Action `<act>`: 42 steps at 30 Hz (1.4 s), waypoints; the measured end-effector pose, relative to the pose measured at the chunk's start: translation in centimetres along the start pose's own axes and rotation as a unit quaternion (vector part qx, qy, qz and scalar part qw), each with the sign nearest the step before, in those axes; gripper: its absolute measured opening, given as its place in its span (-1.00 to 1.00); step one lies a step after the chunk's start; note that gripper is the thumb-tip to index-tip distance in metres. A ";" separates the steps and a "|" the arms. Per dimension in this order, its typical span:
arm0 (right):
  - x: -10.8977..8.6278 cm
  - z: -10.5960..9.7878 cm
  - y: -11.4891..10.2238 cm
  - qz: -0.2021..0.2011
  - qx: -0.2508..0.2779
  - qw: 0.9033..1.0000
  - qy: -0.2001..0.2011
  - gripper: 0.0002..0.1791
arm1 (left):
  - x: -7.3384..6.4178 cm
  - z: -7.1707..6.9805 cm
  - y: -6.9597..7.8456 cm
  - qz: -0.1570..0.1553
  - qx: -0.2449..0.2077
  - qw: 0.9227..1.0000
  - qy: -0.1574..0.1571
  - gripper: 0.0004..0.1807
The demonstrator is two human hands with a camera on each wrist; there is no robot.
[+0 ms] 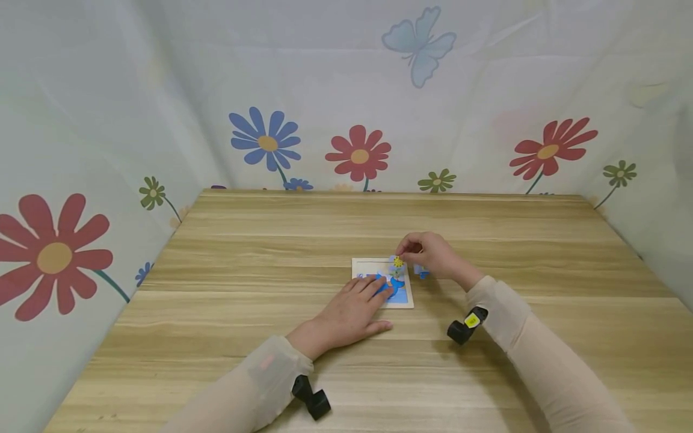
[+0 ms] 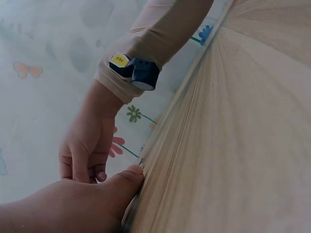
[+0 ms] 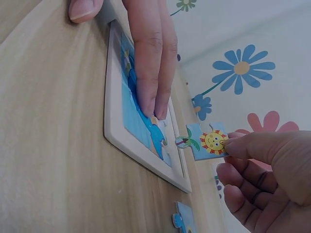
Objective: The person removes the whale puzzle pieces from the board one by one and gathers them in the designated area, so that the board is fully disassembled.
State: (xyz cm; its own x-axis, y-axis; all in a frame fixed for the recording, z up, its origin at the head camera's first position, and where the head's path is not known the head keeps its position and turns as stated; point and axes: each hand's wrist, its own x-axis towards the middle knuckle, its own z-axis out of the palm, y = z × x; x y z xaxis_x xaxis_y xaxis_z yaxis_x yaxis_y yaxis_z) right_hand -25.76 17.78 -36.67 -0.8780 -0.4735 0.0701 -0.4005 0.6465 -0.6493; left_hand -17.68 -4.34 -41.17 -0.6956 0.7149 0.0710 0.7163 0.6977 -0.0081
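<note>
My right hand (image 1: 430, 252) pinches a jigsaw puzzle piece (image 3: 206, 141) between thumb and forefinger, and a smiling sun and a palm tree are printed on it. It is held above the upper right of a puzzle tray (image 1: 408, 300) with a pale wooden rim. With fingers stretched out, my left hand (image 1: 354, 310) rests across the left part of the tray, over pieces that form a blue picture (image 3: 138, 116). The hand hides part of that picture. A second puzzle piece (image 3: 184, 217), blue, lies on the table just right of the tray.
The wood-grain table (image 1: 260, 240) reaches back to a white cloth (image 1: 303, 72) printed with flowers and a butterfly. Black wrist cameras (image 1: 468, 325) sit on both sleeves, close above the tabletop.
</note>
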 end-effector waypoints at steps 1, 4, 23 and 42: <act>-0.1 -0.1 0.0 -0.001 -0.001 1.000 0.001 -0.91 | 0.0 0.0 0.0 0.000 0.001 1.000 0.001 -0.27; -0.2 -0.4 -0.1 -0.001 -0.002 1.000 0.005 -0.92 | 0.0 0.1 0.0 0.001 0.001 1.000 0.003 -0.28; -1.4 -2.5 -0.3 0.032 0.000 0.999 0.012 -0.90 | 0.1 0.1 0.1 -0.002 -0.007 1.000 -0.001 -0.27; -2.7 -4.3 0.5 0.049 -0.010 0.999 0.016 -0.87 | 0.1 0.3 0.1 -0.001 -0.013 1.000 0.006 -0.27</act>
State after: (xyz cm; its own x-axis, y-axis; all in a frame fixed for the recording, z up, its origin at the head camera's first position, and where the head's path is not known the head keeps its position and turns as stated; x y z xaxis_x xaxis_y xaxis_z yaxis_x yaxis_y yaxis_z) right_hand -24.72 21.98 -33.98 -0.9208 -0.3887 0.0311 -0.3172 0.7004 -0.6394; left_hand -17.74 -4.19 -41.44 -0.6965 0.7127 0.0833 0.7161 0.6978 0.0172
